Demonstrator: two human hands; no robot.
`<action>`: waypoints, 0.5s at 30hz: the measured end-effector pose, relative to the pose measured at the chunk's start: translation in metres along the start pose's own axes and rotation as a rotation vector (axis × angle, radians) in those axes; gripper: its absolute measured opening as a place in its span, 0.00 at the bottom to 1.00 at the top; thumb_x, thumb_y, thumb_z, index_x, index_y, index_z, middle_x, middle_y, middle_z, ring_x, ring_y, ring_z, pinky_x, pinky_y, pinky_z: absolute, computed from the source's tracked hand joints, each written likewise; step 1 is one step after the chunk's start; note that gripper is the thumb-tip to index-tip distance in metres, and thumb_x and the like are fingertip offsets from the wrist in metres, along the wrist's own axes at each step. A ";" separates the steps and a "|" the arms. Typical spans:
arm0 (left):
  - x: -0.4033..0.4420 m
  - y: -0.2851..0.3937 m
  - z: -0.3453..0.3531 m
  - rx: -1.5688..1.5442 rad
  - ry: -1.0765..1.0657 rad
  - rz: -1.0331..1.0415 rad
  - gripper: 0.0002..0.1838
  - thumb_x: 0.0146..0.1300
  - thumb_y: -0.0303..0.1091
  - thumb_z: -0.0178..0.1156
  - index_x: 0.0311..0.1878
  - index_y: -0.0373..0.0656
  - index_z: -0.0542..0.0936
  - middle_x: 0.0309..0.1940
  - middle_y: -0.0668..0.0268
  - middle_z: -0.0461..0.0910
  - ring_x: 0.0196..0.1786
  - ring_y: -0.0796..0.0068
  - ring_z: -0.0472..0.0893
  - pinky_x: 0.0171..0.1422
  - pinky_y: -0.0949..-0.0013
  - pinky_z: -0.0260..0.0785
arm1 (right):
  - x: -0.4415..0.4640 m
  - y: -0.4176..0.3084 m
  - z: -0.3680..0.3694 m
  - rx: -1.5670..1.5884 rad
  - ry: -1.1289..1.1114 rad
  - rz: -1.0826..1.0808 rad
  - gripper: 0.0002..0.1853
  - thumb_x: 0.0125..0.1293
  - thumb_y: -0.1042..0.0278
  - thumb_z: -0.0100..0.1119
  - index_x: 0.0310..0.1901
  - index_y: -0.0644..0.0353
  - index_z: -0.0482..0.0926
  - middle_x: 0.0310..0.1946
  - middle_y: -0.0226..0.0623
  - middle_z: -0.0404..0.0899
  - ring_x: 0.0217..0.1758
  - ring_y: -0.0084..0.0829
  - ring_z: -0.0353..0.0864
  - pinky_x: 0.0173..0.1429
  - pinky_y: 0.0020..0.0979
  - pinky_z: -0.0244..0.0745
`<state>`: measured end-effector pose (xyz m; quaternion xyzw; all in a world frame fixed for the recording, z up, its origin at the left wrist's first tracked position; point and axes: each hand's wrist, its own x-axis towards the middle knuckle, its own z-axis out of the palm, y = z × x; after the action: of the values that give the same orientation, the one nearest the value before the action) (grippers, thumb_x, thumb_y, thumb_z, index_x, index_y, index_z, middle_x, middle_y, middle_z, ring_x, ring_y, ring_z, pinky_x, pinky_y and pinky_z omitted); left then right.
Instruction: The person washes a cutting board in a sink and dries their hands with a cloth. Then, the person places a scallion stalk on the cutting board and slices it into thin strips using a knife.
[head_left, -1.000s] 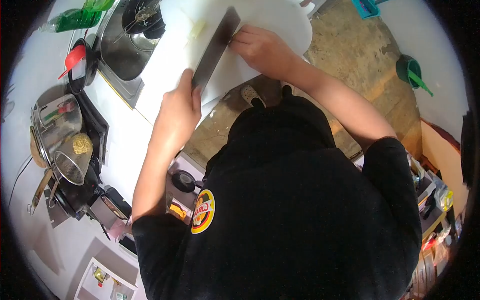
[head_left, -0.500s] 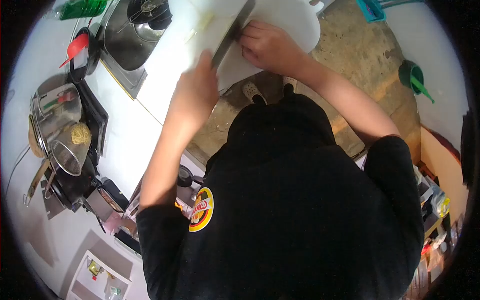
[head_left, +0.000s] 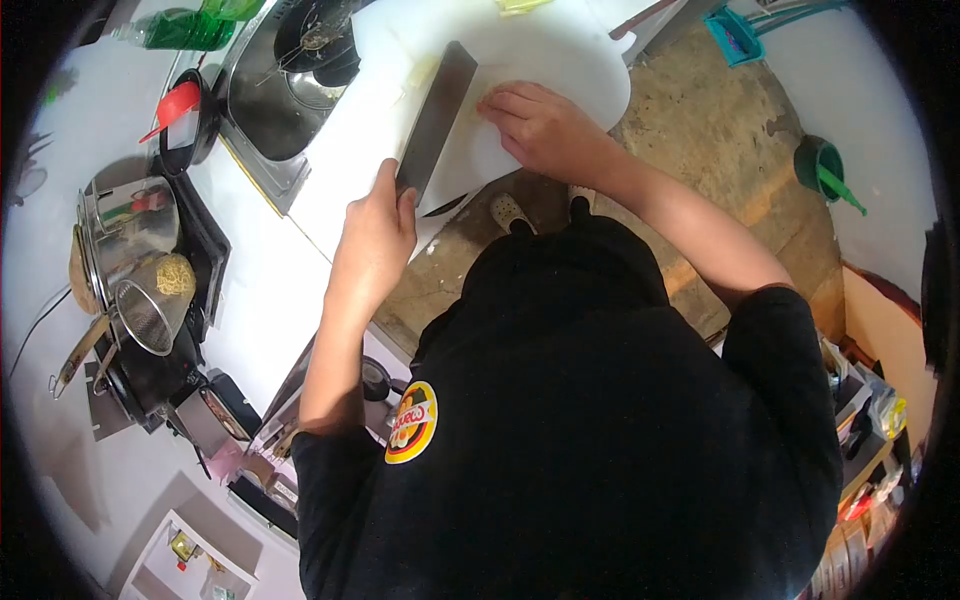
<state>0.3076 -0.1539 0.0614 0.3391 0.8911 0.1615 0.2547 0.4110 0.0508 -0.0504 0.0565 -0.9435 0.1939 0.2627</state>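
Note:
In the head view, my left hand (head_left: 370, 240) is closed round the handle of a broad-bladed kitchen knife (head_left: 438, 120). The blade's flat side shows, its tip pointing away from me over a white cutting board (head_left: 585, 70). My right hand (head_left: 545, 125) rests on the board to the right of the blade, apart from it, with fingers bunched. Whatever lies under those fingertips is hidden. Pale yellow-green pieces (head_left: 418, 75) lie left of the blade, and another yellow-green piece (head_left: 520, 5) is at the far edge of view.
A steel sink (head_left: 265, 120) holding dark cookware stands left of the board. Further left are a red scoop (head_left: 178, 105), a strainer (head_left: 147, 318) and a green bottle (head_left: 185, 30). A green bucket (head_left: 820, 165) and a teal dustpan (head_left: 733, 35) are on the right.
The knife has swung away from my right hand, and its blade now turns its flat side up. My left hand has drawn back toward me. My right hand's fingers have shifted slightly.

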 end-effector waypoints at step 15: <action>0.004 0.013 0.015 0.080 -0.033 0.034 0.17 0.69 0.27 0.54 0.58 0.33 0.69 0.29 0.38 0.80 0.39 0.37 0.82 0.39 0.53 0.74 | -0.001 0.000 0.000 -0.029 -0.010 0.014 0.17 0.55 0.75 0.63 0.48 0.68 0.81 0.48 0.39 0.81 0.56 0.36 0.77 0.63 0.33 0.74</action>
<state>0.3202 -0.1398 0.0540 0.3669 0.8866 0.1243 0.2527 0.4119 0.0510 -0.0515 0.0472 -0.9479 0.1816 0.2573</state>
